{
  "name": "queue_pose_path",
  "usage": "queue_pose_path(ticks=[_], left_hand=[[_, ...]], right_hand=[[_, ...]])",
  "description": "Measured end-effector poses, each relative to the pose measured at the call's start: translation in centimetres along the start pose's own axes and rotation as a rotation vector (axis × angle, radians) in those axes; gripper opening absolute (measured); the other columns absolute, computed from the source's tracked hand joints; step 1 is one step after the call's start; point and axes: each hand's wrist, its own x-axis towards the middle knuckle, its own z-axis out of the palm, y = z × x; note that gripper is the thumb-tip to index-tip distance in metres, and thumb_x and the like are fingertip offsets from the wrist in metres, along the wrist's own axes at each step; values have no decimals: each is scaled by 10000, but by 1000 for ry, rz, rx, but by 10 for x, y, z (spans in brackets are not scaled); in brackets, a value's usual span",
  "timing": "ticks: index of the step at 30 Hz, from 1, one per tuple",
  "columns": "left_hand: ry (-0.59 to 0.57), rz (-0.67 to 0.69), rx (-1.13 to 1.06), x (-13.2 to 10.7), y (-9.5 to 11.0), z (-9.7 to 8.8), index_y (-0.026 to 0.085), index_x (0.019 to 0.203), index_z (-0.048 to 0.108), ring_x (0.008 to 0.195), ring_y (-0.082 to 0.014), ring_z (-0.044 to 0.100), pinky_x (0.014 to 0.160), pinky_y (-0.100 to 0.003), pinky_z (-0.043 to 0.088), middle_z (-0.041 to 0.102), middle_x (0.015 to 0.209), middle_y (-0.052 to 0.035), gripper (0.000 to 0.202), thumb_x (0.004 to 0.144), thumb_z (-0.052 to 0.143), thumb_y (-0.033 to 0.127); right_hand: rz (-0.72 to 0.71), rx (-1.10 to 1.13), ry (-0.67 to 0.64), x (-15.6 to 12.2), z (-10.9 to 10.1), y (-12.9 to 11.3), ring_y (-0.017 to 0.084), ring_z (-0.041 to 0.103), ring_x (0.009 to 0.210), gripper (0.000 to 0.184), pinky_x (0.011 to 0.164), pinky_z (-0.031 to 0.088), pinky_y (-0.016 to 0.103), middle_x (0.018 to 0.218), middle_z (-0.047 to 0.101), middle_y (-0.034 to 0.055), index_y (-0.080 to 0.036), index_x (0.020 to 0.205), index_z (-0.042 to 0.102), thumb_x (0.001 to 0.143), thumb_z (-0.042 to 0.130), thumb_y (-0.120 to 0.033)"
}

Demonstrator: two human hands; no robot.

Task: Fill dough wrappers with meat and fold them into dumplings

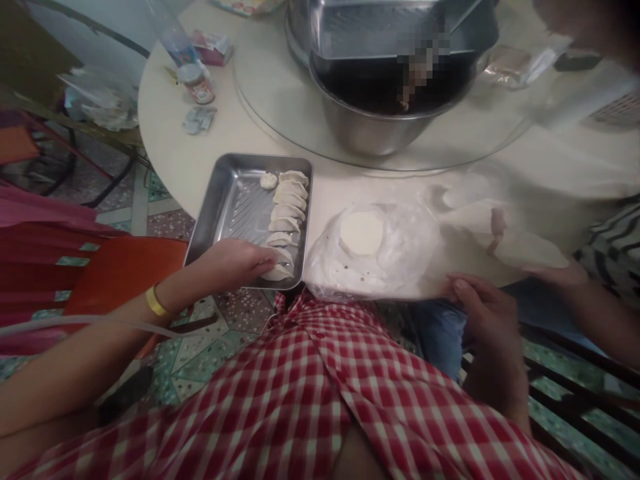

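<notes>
My left hand point(243, 261) reaches into a metal tray point(203, 223), its fingers closed on a folded dumpling point(280, 272) at the near right corner. A column of pleated dumplings point(289, 199) lines the tray's right side, with a rounder dumpling point(269, 181) beside the far end. My right hand point(483, 303) is at the table's front edge, fingers loosely extended and apart, with no object visible in it. Between my hands, a round dough wrapper point(361, 232) lies on a floured plastic sheet point(405, 243).
A large steel bowl point(377, 130) stands on the glass turntable point(270, 123), with another metal tray point(365, 30) over it. At right, a co-worker's hand point(563, 275) holds a dough wrapper point(530, 252). A jar point(197, 85) and a bottle point(173, 37) stand far left.
</notes>
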Motion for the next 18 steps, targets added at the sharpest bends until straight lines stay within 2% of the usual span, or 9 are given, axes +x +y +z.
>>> queue_pose_path(ticks=[3, 6, 9, 13, 18], left_hand=[[-68, -20, 16, -3, 1, 0, 209, 876, 676, 596, -149, 544, 556, -281, 285, 668, 680, -15, 318, 976, 394, 314], [-48, -41, 1, -3, 0, 2, 227, 1026, 682, 594, -166, 548, 554, -290, 292, 667, 685, -29, 299, 959, 423, 362], [-63, -20, -10, 1, 0, 3, 229, 1141, 662, 652, -189, 585, 582, -301, 308, 707, 771, -51, 317, 957, 433, 351], [-136, -3, 20, 6, 6, -1, 219, 1030, 685, 719, -214, 612, 589, -317, 312, 726, 843, -67, 301, 968, 424, 355], [-85, 44, 58, 6, 9, 0, 208, 803, 659, 663, -192, 587, 574, -320, 299, 678, 725, -55, 332, 977, 405, 335]], right_hand=[[0, -8, -16, 1, 0, 1, 141, 582, 586, 255, 606, 495, 278, 700, 701, 27, -218, 905, 771, 747, 702, -406], [-2, -35, -37, 2, 0, 2, 151, 593, 595, 269, 611, 498, 285, 718, 709, 34, -216, 935, 770, 765, 689, -407], [7, -35, -38, 2, 2, 1, 151, 599, 599, 270, 604, 498, 280, 731, 717, 39, -207, 931, 770, 758, 692, -400], [17, -11, -38, 1, 3, 0, 153, 598, 596, 297, 567, 490, 275, 743, 719, 54, -193, 926, 766, 747, 697, -419], [11, -18, -36, 0, 1, -1, 147, 585, 597, 270, 579, 493, 278, 730, 713, 39, -214, 919, 766, 749, 692, -410]])
